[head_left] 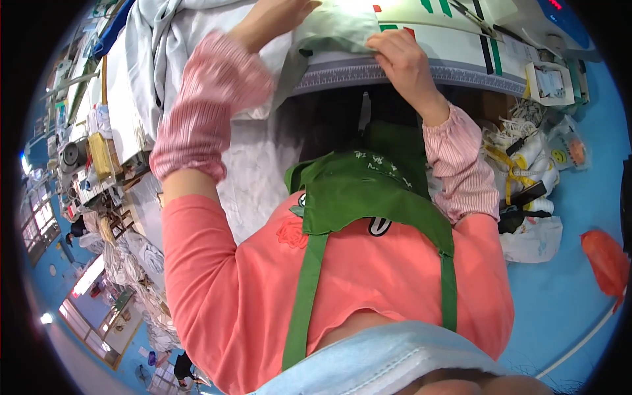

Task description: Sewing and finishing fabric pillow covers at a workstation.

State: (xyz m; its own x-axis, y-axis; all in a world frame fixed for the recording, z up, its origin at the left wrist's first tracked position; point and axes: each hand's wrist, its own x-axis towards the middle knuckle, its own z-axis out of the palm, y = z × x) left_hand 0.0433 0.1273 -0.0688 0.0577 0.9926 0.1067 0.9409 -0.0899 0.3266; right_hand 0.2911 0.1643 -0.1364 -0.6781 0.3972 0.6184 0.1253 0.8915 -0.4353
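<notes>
Just two hands [276, 18] [403, 60], one pale cloth [332, 29].

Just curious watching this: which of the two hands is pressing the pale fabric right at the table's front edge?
The right hand, at the table edge on the pale fabric; the left hand lies farther back.

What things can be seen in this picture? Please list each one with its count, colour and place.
pale green cloth: one, top centre, on the table edge, under both hands
work table: one, white with green and red marks, top
white fabric: one heap, left of centre
orange bag: one, on the blue floor, right
green apron: one, worn, centre
left hand: grip on the cloth, striped pink sleeve
right hand: pinching the cloth edge
</notes>
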